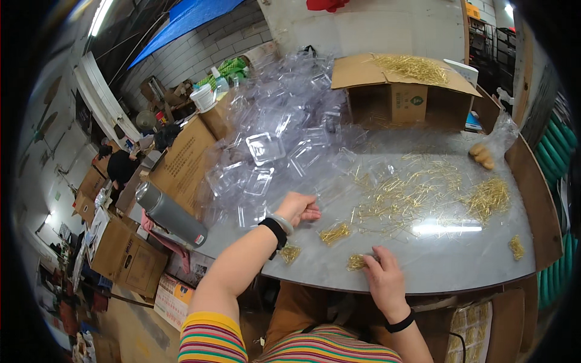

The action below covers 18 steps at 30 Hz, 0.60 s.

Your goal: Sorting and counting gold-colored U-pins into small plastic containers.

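My left hand (298,209) rests on the grey table (436,266) at the edge of a heap of clear plastic clamshell boxes (272,145), fingers curled on a clear plastic piece. My right hand (382,275) lies near the front edge, fingers pressing a small bundle of thin gold pins (356,262). Two more small bundles sit close by, one (334,233) between my hands and one (290,253) by my left wrist. A wide scatter of loose gold pins (423,190) covers the table's middle and right.
An open cardboard box (402,91) with gold pins on its flap stands at the back. A grey metal flask (169,213) lies at the left table edge. Cardboard cartons (130,257) stack on the floor left. A clear bag (491,148) sits at the far right. A person (121,166) sits far left.
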Tool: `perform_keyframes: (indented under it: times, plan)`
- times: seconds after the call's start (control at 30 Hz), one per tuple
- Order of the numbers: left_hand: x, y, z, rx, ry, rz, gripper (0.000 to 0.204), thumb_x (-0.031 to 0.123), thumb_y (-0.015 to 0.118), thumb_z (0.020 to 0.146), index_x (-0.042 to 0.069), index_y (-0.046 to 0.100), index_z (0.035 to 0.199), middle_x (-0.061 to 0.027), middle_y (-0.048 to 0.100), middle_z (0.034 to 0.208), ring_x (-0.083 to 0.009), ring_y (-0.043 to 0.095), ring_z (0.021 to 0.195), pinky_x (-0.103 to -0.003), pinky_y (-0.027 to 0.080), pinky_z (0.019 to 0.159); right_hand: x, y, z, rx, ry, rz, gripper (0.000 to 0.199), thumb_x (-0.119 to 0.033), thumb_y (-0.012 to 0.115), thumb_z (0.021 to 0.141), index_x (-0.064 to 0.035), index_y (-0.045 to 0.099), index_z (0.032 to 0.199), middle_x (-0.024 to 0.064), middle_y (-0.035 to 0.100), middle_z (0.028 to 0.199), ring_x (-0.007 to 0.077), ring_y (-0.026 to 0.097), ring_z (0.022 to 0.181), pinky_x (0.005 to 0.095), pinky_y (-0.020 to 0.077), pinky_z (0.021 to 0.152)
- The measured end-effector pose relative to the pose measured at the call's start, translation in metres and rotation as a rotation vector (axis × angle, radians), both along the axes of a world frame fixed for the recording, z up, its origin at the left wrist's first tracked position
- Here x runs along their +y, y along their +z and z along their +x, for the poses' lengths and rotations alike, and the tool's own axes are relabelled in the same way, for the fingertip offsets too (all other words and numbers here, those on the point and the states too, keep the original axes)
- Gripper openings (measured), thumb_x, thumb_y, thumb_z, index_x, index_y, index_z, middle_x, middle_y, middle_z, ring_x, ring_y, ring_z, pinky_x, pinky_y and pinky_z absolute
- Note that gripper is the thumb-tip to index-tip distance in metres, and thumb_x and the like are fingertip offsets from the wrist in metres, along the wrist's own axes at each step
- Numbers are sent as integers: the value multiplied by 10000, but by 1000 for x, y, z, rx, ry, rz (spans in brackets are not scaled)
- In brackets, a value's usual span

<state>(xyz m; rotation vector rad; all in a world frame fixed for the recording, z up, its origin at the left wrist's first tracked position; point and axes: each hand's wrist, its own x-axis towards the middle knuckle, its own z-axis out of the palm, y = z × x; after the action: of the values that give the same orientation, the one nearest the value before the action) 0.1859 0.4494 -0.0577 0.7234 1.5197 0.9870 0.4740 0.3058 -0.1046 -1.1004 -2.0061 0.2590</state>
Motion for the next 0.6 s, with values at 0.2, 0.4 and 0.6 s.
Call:
perform_keyframes:
  times: [0.2,0.4,0.6]
  plan:
    - [20,-5,16,-28,-18,-70,253,123,625,967,-126,587,991,-260,665,1018,-365,727,866,-399,654,741,2,-6,6,-21,3,13,326,-51,729,818,-51,644,1133,171,578,1266,393,551,1217,459,487,1006]
    - [-2,19,-6,-270,-26,-36,210,96,584,977,-99,573,900,-328,643,1071,-415,709,973,-444,644,815,2,-5,4,-12,38,-24,317,-47,716,832,-52,643,1140,176,590,1257,388,553,1214,453,485,1014]
    - [-51,32,-6,-335,-63,81,174,68,564,991,-90,574,916,-315,648,1083,-394,702,1003,-441,635,852,-2,-4,5,53,-18,-45,297,-40,707,854,-47,648,1145,176,596,1256,389,550,1228,457,476,1021]
